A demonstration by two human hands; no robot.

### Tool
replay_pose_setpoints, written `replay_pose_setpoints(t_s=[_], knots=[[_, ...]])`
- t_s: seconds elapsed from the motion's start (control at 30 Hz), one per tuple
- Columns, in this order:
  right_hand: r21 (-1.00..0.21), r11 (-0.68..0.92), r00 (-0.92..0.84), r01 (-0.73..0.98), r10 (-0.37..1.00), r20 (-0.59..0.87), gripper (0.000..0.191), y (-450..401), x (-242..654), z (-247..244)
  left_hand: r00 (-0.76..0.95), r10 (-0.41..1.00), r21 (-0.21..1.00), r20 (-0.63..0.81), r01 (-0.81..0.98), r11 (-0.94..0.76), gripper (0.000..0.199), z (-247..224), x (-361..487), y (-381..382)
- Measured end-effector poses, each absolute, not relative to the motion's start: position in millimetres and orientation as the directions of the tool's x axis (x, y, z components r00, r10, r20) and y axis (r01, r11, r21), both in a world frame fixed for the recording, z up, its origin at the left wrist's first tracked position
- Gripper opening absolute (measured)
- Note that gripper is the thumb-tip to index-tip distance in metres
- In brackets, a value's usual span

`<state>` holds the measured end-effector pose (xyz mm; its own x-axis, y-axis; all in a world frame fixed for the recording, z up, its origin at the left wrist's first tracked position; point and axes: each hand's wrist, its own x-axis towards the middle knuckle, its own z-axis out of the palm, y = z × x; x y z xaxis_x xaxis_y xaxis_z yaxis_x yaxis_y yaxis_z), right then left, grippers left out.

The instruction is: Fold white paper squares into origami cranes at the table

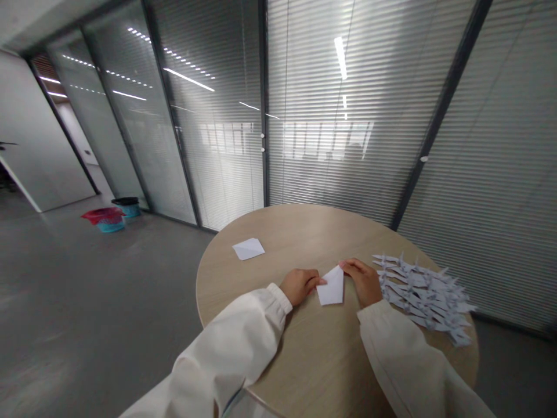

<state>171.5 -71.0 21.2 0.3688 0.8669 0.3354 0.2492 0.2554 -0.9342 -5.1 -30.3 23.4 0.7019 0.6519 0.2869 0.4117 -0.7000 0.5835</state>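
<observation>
A folded piece of white paper (332,288) is between my two hands, above the round wooden table (278,232). My left hand (301,285) pinches its left corner between thumb and fingers. At the top right corner, the fingertips of my right hand (364,281) grip the same paper. Creases and a slanted edge show on it. Just right of my right hand lie many folded white paper cranes (426,296), set close together in rows. Another stack of white paper (248,249) rests flat toward the table's far left.
Glass partitions with blinds (331,116) stand close behind the table. Two bins are on the grey floor at left: one with a red liner (107,217), the other with a black liner (128,204). A white door panel (47,133) is farther left.
</observation>
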Motion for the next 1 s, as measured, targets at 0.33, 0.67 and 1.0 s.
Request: replay_pose_setpoints(t_s=[0.33,0.67,1.0], knots=[[-0.960,0.255,0.388,0.114,0.878,0.280,0.030,-66.4,173.7,13.7,0.686,0.667,0.743,0.289,0.279,-0.608,0.039,21.2,-2.1,-30.8],[-0.963,0.268,0.393,0.025,0.883,0.256,0.034,-62.7,173.6,8.1,0.675,0.671,0.782,0.307,0.223,-0.582,0.053,24.1,-1.7,-32.3],[-0.959,0.281,0.355,0.037,0.893,0.276,0.034,-60.3,175.8,4.4,0.599,0.714,0.709,0.362,0.320,-0.628,0.033,24.9,-3.1,-30.3]])
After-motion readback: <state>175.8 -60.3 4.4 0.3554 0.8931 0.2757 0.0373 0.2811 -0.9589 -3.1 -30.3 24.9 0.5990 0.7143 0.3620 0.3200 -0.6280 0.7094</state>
